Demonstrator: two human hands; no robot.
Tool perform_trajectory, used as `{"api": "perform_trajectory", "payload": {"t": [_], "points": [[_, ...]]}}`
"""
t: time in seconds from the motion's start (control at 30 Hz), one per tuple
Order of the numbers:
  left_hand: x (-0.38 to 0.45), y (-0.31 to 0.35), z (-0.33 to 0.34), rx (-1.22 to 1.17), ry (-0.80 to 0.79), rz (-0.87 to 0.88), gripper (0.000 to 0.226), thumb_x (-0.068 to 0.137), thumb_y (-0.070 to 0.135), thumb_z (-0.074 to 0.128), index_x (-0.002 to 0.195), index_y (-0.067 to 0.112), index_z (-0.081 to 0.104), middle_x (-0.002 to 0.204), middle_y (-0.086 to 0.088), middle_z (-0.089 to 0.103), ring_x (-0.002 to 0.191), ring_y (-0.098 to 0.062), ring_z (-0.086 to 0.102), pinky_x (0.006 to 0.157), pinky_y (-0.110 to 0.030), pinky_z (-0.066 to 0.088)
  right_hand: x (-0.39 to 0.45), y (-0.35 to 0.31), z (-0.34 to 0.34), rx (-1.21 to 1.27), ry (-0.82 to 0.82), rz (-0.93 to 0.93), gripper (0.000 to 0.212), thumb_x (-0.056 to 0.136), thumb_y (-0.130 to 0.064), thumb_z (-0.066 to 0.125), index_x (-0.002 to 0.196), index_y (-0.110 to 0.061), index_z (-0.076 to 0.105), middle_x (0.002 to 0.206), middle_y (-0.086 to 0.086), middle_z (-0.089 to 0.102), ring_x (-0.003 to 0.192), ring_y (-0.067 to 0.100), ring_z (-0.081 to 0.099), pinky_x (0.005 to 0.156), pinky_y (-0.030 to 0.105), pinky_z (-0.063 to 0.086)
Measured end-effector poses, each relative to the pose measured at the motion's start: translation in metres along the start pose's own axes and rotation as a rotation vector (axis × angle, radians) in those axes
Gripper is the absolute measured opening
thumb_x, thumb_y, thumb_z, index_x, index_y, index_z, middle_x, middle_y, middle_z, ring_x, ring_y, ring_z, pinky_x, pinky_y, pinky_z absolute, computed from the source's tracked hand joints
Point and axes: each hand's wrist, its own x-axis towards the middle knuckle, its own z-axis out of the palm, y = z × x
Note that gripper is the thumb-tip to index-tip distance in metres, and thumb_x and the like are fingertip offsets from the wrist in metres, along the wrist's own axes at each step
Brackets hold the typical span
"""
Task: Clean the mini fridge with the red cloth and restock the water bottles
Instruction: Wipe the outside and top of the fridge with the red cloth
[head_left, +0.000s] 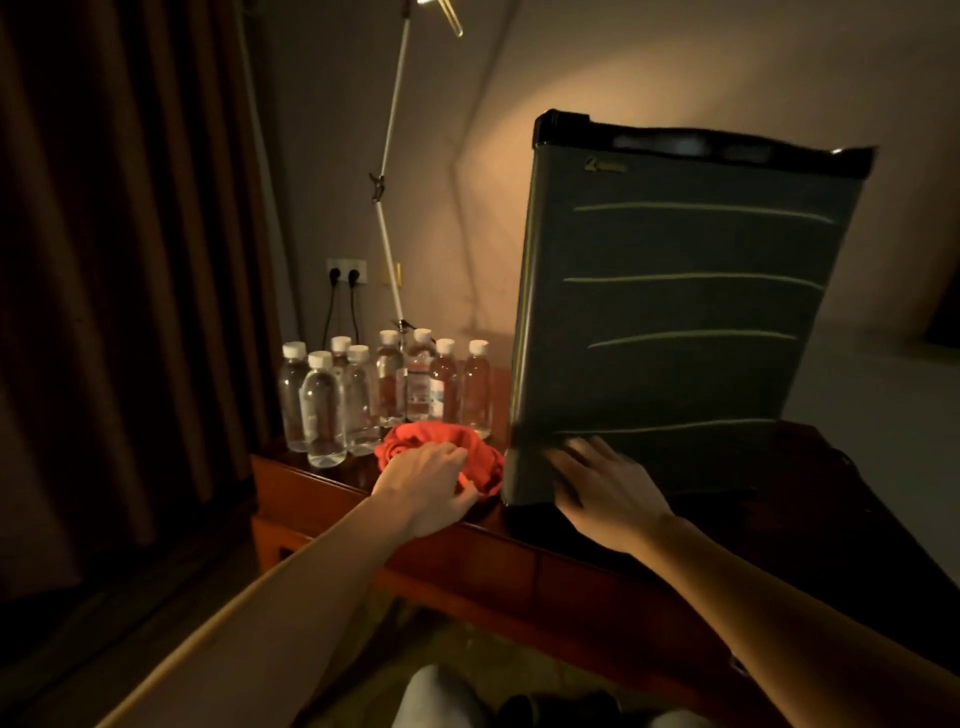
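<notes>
A dark mini fridge stands on a reddish wooden table, its door closed and facing me. A crumpled red cloth lies just left of the fridge's lower corner. My left hand lies over the cloth with its fingers curled into the fabric. My right hand is pressed flat against the bottom left of the fridge door, fingers straight and blurred. Several clear water bottles with white caps stand grouped behind the cloth.
A thin lamp pole rises behind the bottles. A wall socket holds two plugs, their cables hanging down. Dark curtains hang on the left. The table's front edge is close to my knees.
</notes>
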Motion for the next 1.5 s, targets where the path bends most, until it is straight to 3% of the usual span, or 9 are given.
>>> {"api": "perform_trajectory", "payload": {"t": [0.43,0.53,0.67,0.77,0.97,1.13,1.23,1.33,1.5], "points": [[0.033,-0.069,0.045,0.061,0.127,-0.034,0.035,0.090,0.042,0.048,0.116,0.020,0.055,0.118,0.002,0.056,0.110,-0.019,0.054,0.093,-0.034,0.044,0.103,-0.004,0.076,0.091,-0.193,0.211,0.065,0.094,-0.059,0.035,0.152,-0.033,0.021,0.156,-0.002,0.029,0.140,0.026,0.028,0.105,0.045,0.040],[0.046,-0.077,0.053,0.079,0.181,-0.061,0.053,0.086,0.052,0.049,0.129,0.020,0.051,0.130,-0.003,0.049,0.119,-0.023,0.048,0.099,-0.038,0.042,0.118,-0.001,0.096,0.212,-0.258,0.267,0.076,0.089,-0.067,0.039,0.153,-0.033,0.016,0.157,-0.002,0.028,0.140,0.028,0.029,0.107,0.048,0.037],[0.062,-0.084,0.067,-0.026,0.032,-0.192,0.073,0.081,0.065,0.049,0.142,0.028,0.035,0.145,-0.004,0.033,0.132,-0.029,0.035,0.104,-0.047,0.041,0.132,-0.003,0.117,0.502,-0.281,0.265,0.093,0.072,-0.077,0.051,0.150,-0.046,0.012,0.148,-0.006,0.041,0.134,0.024,0.041,0.107,0.048,0.039],[0.069,-0.086,0.079,-0.193,-0.077,-0.249,0.071,0.081,0.063,0.052,0.142,0.033,0.034,0.140,-0.002,0.041,0.122,-0.029,0.046,0.098,-0.048,0.045,0.142,-0.010,0.125,0.692,-0.248,0.147,0.096,0.069,-0.068,0.060,0.150,-0.048,0.012,0.142,-0.007,0.047,0.129,0.017,0.045,0.110,0.040,0.037],[0.074,-0.082,0.078,-0.226,-0.058,-0.135,0.052,0.087,0.036,0.059,0.135,0.031,0.040,0.123,0.002,0.050,0.111,-0.026,0.053,0.088,-0.043,0.048,0.149,-0.021,0.127,0.787,-0.120,0.108,0.049,0.065,-0.040,0.071,0.111,-0.037,0.055,0.099,-0.013,0.063,0.091,0.006,0.061,0.085,0.036,0.052],[0.081,-0.054,0.066,-0.405,0.040,-0.064,0.043,0.090,0.028,0.059,0.129,0.034,0.042,0.123,0.007,0.049,0.113,-0.023,0.052,0.086,-0.050,0.049,0.136,-0.008,0.109,0.521,0.138,0.164,0.031,0.065,-0.038,0.063,0.088,-0.031,0.043,0.087,-0.008,0.048,0.083,0.019,0.051,0.067,0.034,0.043],[0.092,-0.034,0.064,-0.465,0.084,-0.043,0.047,0.091,0.034,0.061,0.133,0.033,0.041,0.129,0.009,0.047,0.120,-0.019,0.049,0.092,-0.048,0.048,0.121,0.022,0.095,0.374,0.191,0.351,0.034,0.069,-0.033,0.066,0.097,-0.027,0.047,0.098,0.002,0.050,0.094,0.030,0.052,0.073,0.036,0.044],[0.102,-0.021,0.067,-0.451,0.067,-0.078,0.052,0.092,0.042,0.060,0.139,0.027,0.042,0.135,0.008,0.047,0.126,-0.016,0.047,0.097,-0.042,0.047,0.098,0.047,0.082,0.136,-0.033,0.620,0.041,0.076,-0.033,0.064,0.113,-0.028,0.047,0.127,0.010,0.043,0.119,0.038,0.041,0.097,0.052,0.040],[0.111,-0.011,0.074,-0.399,0.019,-0.090,0.037,0.098,0.042,0.051,0.131,0.025,0.048,0.127,0.006,0.051,0.119,-0.017,0.051,0.091,-0.037,0.047,0.079,0.030,0.089,0.100,-0.097,0.443,0.066,0.077,-0.051,0.054,0.138,-0.046,0.031,0.154,0.005,0.016,0.143,0.035,0.008,0.112,0.065,0.010]]}}
